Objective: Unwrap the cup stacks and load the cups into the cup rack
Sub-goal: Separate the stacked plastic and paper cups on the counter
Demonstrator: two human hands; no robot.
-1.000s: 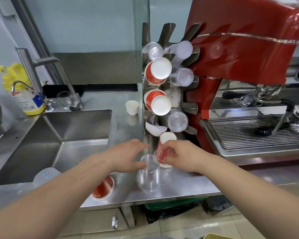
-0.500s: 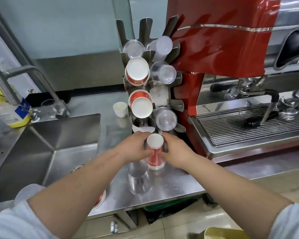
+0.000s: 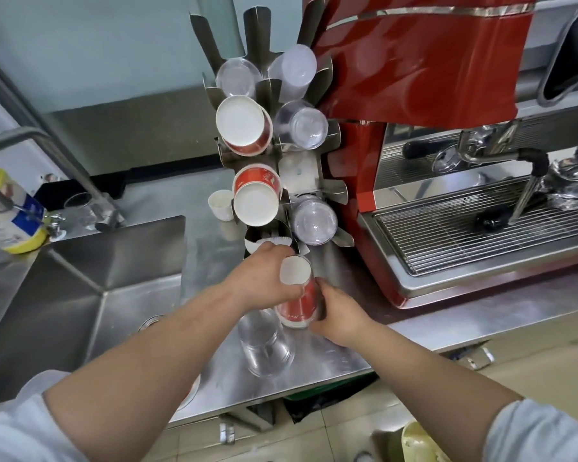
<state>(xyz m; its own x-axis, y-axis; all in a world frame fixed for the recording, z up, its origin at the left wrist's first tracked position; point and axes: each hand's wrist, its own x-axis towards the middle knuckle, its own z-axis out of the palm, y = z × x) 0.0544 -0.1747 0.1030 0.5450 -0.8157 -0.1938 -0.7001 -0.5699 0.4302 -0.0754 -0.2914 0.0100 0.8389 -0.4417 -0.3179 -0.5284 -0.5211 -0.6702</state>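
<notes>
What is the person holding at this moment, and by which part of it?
A stack of red paper cups, held bottom-up. The left hand grips its upper side, the right hand its lower side near the rim.

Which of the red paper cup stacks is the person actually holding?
The lowest red cup stack, gripped between left hand and right hand above the counter; the other two sit in the cup rack.

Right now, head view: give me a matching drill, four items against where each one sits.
Items:
1. red cup stack
2. clear cup stack
3. small white cup
4. yellow bottle

Places:
A. on the counter left of the cup rack
B. beside the tap, left of the sink
C. between the left hand and right hand
D. standing at the counter's front edge

Pairs: 1-C, 2-D, 3-A, 4-B
</notes>
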